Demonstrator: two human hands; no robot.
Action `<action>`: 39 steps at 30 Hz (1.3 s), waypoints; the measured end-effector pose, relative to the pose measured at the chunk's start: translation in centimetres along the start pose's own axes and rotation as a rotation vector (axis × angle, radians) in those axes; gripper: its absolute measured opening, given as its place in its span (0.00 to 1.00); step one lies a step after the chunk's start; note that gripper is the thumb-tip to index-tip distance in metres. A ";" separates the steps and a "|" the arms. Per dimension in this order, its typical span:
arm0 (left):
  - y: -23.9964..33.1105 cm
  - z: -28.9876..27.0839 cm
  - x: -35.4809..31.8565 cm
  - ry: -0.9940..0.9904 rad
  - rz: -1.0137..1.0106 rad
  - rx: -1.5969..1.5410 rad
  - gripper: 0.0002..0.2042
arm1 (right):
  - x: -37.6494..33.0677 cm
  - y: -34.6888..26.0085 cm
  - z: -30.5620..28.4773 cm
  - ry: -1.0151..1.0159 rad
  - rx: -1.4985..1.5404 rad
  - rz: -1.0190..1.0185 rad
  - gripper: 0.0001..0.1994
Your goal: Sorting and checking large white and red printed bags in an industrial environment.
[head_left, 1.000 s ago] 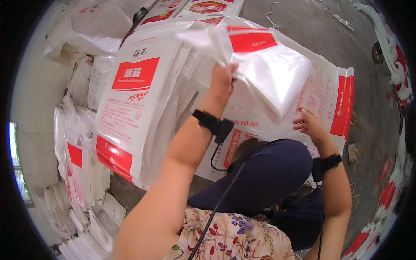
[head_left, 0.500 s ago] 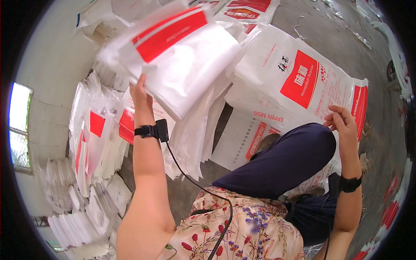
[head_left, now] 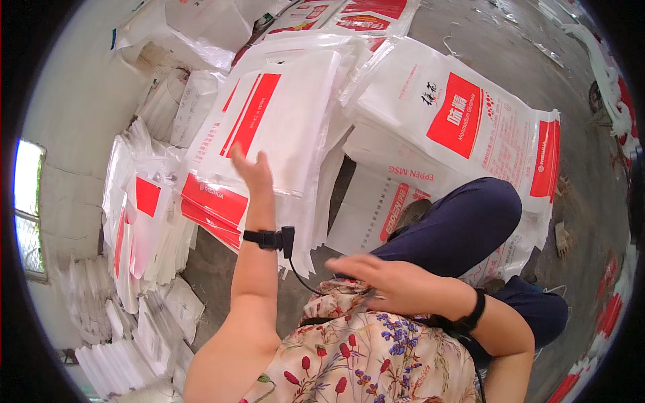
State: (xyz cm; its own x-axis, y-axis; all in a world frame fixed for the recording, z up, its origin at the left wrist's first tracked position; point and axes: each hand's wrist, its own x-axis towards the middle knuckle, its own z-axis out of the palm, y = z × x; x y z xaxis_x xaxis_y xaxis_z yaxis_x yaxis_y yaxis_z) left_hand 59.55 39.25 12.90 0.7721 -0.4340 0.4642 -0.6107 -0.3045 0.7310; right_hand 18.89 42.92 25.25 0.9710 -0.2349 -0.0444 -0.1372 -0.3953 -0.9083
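My left hand [head_left: 255,173] is over the near edge of a folded white plastic sack [head_left: 292,127] with a red printed band. Its fingers are spread and hold nothing; whether they touch the sack I cannot tell. That sack lies on top of a tall stack of white sacks [head_left: 314,185] with red ends. Held across my body, above my thigh, my right hand [head_left: 403,282] has its fingers stretched out, slightly smeared by motion, with nothing in them. In front of my knees a white sack with a red panel [head_left: 396,87] lies flat on other sacks.
Bundles of folded white sacks [head_left: 158,235] stand along the left wall, with more bundles [head_left: 121,356] at the lower left. Further red and white sacks [head_left: 366,17] lie at the far side. Grey concrete floor [head_left: 484,40] shows at the right.
The folded sack, held up in my left hand before, now lies on the stack, let go. My right hand has swung from beside the right-hand sacks leftward across my body.
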 end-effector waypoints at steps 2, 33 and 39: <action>4.1 2.0 -0.5 -0.215 -0.010 -0.312 0.29 | 1.1 -0.3 0.6 -0.102 0.115 -0.079 0.28; 36.3 -7.2 -11.0 -1.802 0.394 -1.757 0.07 | 0.0 -6.6 -14.7 0.600 0.258 -0.068 0.10; 35.6 -6.7 -10.8 -1.914 0.434 -1.498 0.07 | -0.7 -7.0 -15.5 0.511 0.257 -0.057 0.09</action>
State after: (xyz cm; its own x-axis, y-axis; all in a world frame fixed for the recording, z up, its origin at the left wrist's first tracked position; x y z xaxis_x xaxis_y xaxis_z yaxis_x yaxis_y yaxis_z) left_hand 30.63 38.80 37.23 -0.7277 -0.4820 0.4879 0.4956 0.1222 0.8599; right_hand 16.15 32.04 38.07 0.7484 -0.6444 0.1568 0.0269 -0.2068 -0.9780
